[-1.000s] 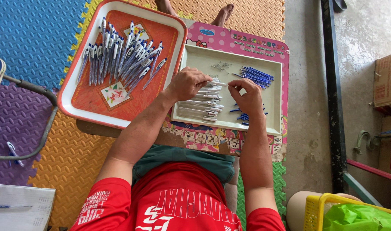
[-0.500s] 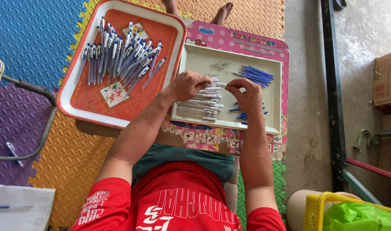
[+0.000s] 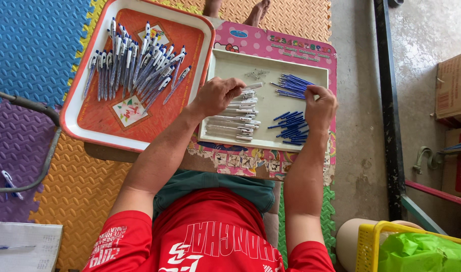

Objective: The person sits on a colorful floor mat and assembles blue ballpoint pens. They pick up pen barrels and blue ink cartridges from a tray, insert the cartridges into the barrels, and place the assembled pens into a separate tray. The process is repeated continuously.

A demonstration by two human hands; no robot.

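1. Foam mats [image 3: 34, 45] cover the floor, interlocking squares with a bumpy texture in blue, purple and orange.
2. Low pink counter [image 3: 270, 45] sits on them, rectangular with cartoon prints round the edge.
3. Red tray [image 3: 79, 121] with a white rim and rounded corners overlaps the counter's left side, carrying a loose heap of assembled pens [image 3: 134, 65], white and blue plastic.
4. Pale shallow tray [image 3: 270, 65] is on the counter, holding a stack of clear pen barrels [image 3: 233, 121] at left and two bunches of thin blue refills [image 3: 291, 126] at right.
5. Both forearms stretch forward over the counter edge, elbows bent.
6. Left hand [image 3: 215, 95] is curled palm-down over the top of the barrel stack, fingers pinching one barrel at its tip.
7. Right hand [image 3: 318, 106] is loosely clenched next to the upper refill bunch, fingertips touching the refills; can't tell if it's actually gripping one.
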